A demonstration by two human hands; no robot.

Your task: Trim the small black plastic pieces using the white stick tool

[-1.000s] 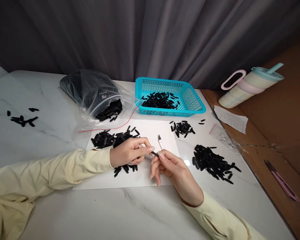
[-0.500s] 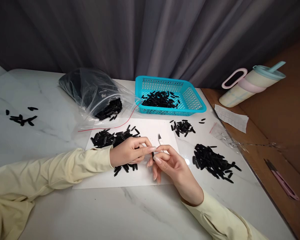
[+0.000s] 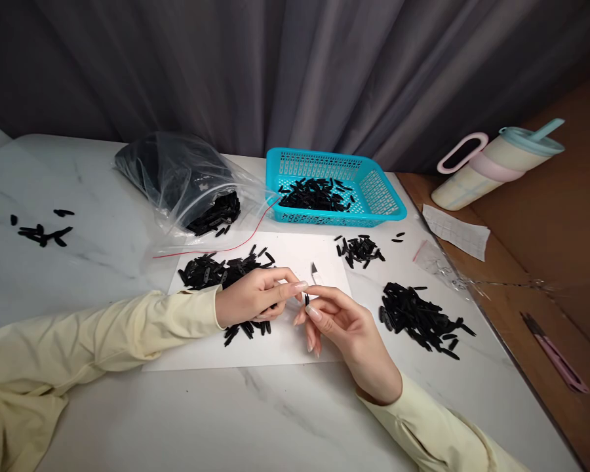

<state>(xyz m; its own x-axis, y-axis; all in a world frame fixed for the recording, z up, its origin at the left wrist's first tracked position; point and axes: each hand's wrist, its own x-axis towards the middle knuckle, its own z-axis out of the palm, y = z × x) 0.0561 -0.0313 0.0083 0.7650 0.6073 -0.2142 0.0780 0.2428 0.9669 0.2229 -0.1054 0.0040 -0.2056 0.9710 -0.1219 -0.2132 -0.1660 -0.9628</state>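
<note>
My left hand [image 3: 255, 295] reaches in over the white sheet, its thumb and fingers closed in a pinch at the top of a small, narrow black piece [image 3: 307, 299]. My right hand [image 3: 351, 328] grips the same piece between thumb and index finger, the other fingers curled below. The two hands' fingertips touch. Just beyond them, a craft knife [image 3: 316, 270] lies on the white sheet [image 3: 201, 354], its handle partly hidden by my fingers. Under and beside my left hand is a heap of similar black pieces [image 3: 206, 270], partly covered by the hand.
At the back stand a blue basket [image 3: 334, 217] with black pieces and a clear plastic bag [image 3: 177, 190] of more. Two piles, one small [image 3: 358, 249] and one larger [image 3: 417, 321], lie rightward. A tumbler [image 3: 491, 167] and pink-handled tool [image 3: 555, 354] are at the right.
My right hand has shifted slightly right, and its fingers have opened out a little around the black piece, which now shows more upright. My left hand has hardly moved.
</note>
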